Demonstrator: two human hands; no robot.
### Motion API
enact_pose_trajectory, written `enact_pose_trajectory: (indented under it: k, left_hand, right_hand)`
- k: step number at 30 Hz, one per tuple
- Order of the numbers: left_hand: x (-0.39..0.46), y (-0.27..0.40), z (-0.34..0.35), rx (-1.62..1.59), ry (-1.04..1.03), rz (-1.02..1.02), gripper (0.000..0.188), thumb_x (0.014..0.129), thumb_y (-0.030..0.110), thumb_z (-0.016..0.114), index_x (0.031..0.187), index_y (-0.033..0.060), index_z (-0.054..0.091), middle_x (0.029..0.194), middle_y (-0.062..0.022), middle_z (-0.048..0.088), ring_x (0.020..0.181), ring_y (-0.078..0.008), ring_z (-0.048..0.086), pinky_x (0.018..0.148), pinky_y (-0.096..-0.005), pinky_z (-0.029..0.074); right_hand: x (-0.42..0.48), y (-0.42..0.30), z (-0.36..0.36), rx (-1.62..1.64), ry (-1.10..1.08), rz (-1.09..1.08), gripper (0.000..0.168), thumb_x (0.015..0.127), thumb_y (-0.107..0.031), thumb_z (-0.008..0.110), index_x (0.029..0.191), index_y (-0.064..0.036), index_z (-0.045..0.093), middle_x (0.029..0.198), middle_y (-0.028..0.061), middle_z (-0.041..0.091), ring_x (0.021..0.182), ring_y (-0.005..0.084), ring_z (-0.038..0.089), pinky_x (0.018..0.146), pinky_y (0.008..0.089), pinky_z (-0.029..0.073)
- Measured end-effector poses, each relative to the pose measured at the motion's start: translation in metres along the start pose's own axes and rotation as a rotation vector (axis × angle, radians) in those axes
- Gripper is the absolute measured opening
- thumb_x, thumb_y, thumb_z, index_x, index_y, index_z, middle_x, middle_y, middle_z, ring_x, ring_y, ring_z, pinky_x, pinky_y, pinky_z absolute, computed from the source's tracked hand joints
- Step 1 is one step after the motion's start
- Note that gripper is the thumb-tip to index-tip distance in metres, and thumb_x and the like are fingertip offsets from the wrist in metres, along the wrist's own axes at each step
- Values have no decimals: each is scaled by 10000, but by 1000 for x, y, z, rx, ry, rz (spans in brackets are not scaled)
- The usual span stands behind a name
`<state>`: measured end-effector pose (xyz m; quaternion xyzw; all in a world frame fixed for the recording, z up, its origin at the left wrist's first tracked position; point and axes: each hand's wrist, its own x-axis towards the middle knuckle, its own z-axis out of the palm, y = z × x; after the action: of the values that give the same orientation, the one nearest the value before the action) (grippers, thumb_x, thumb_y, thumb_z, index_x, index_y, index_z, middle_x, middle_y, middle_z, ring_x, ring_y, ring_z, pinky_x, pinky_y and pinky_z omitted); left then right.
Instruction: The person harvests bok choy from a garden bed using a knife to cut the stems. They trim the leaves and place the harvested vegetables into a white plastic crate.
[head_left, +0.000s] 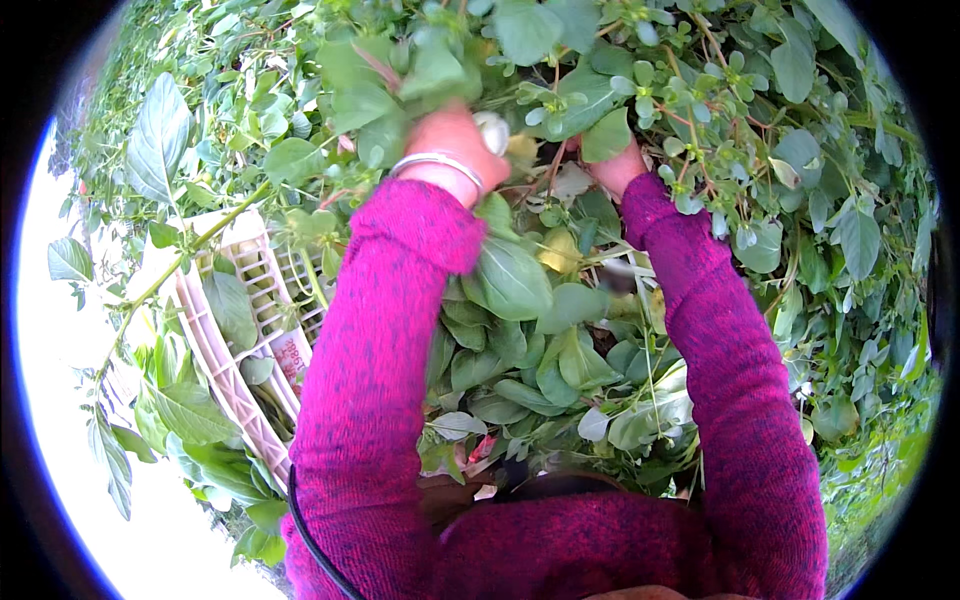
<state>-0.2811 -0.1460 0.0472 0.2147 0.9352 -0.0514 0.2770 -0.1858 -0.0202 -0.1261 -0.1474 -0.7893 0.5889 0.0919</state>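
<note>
My left hand, with a silver bangle at the wrist, is at the upper middle and slightly blurred. It appears closed around leafy green stems, whose leaves blur along with it. Against its thumb side sits a small white rounded thing, too blurred to name. Further right, my right hand reaches in among the plants. A broad leaf and thin reddish stems cover its fingers, so its grip is hidden. Below and between my forearms lie many broad green leaves and a yellowed leaf.
A pale pink plastic crate with slatted sides stands at the left, holding some leaves and bearing red writing. One long leafy stalk leans across it. Dense fleshy-leaved plants crowd the top and right. A black cable runs along my left sleeve.
</note>
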Motion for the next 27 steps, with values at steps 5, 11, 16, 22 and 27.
enact_pose_trajectory:
  k: [5,11,16,22,27]
  left_hand:
    - [-8,-6,17,-84,57,-55,522,502,293,668,888,-24,515,784,-214,576,752,-324,577,709,-360,457]
    - [-32,-12,27,-246,117,-41,412,528,223,669,824,-17,512,756,-220,573,743,-347,572,669,-395,474]
    - [-38,-4,24,-215,110,-29,346,555,173,676,828,14,534,769,-163,589,729,-291,589,651,-380,475]
    - [-45,-2,18,-176,25,-20,347,583,199,640,852,15,522,786,-186,582,732,-306,583,648,-389,479]
    - [-50,1,19,-186,18,-12,338,579,219,635,826,10,536,762,-195,580,744,-304,581,658,-383,474]
  right_hand:
    - [0,-7,5,-95,-27,116,171,780,-180,493,865,-44,551,862,137,571,804,260,544,688,333,430]
    - [1,-50,2,-315,-26,52,205,766,-158,548,911,-13,550,878,122,571,827,228,535,719,344,416]
    - [2,-17,12,-387,68,-97,209,792,-127,498,975,-30,529,921,143,559,886,276,517,765,376,408]
    - [7,-11,20,-573,-211,-81,240,784,-143,474,992,-31,517,922,199,534,883,341,507,765,384,403]
    - [-9,-34,16,-169,-155,164,196,812,-178,479,909,-27,560,842,102,583,800,215,536,752,327,409]
